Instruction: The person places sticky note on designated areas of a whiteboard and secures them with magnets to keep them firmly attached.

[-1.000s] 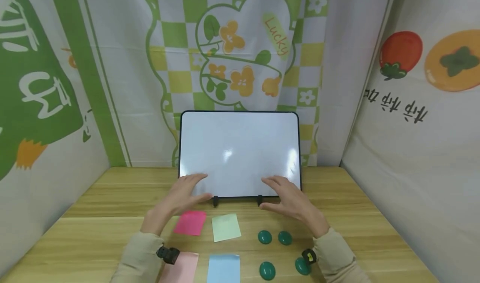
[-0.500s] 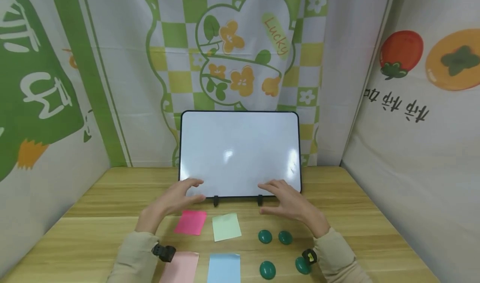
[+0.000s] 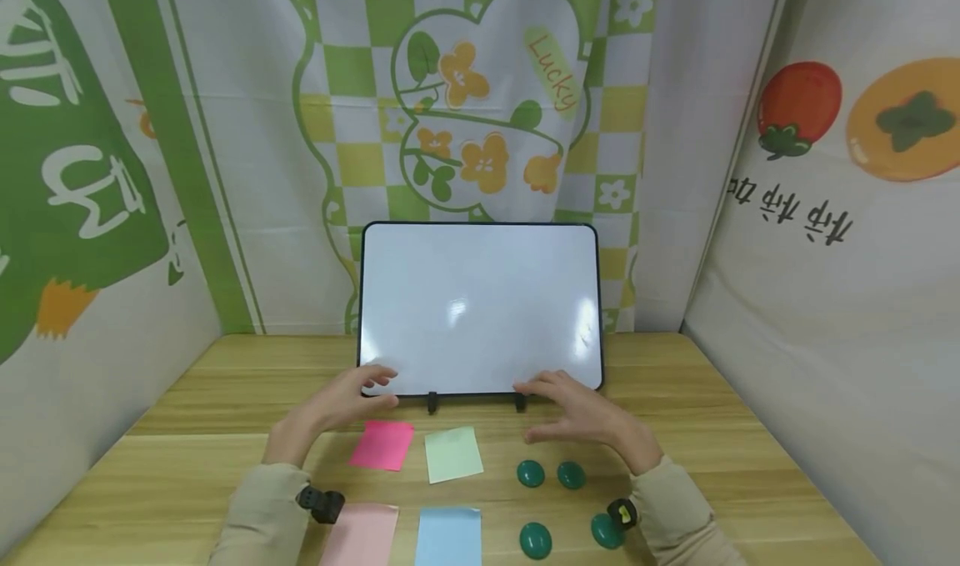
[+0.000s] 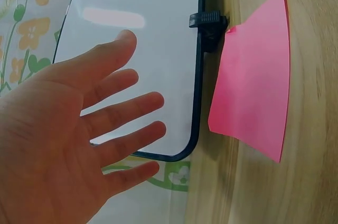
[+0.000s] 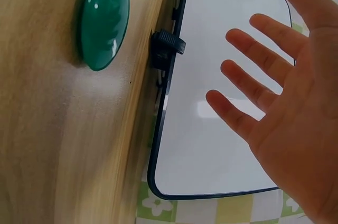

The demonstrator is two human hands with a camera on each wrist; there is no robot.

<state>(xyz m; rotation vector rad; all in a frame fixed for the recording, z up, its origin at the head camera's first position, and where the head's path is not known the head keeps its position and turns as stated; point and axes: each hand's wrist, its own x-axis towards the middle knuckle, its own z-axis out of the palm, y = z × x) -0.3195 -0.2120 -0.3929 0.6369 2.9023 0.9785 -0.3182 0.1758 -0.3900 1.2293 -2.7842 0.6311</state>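
Note:
My left hand (image 3: 341, 401) hovers near the lower left corner of a whiteboard (image 3: 480, 299), fingers spread and nothing in them. Close to its wrist lies a bright pink sticky note (image 3: 382, 445). In the left wrist view the palm (image 4: 47, 129) faces the camera beside that note. Over the table, just in front of the board's lower right part, is my right hand (image 3: 588, 416), also holding nothing; its extended fingers show in the right wrist view. Green oval magnets (image 3: 531, 473) lie below it, one partly hidden by the right wristband (image 3: 622, 513).
The whiteboard leans upright on a stand with black clips (image 3: 432, 403). A pale green note (image 3: 453, 454), a blue note (image 3: 448, 537) and a light pink note (image 3: 363, 535) lie on the wooden table (image 3: 172, 416). Printed curtains (image 3: 705, 74) enclose the back and sides.
My left hand has drawn back and to the left, away from the board. My right hand has lowered slightly. Notes, magnets and board have stayed in place.

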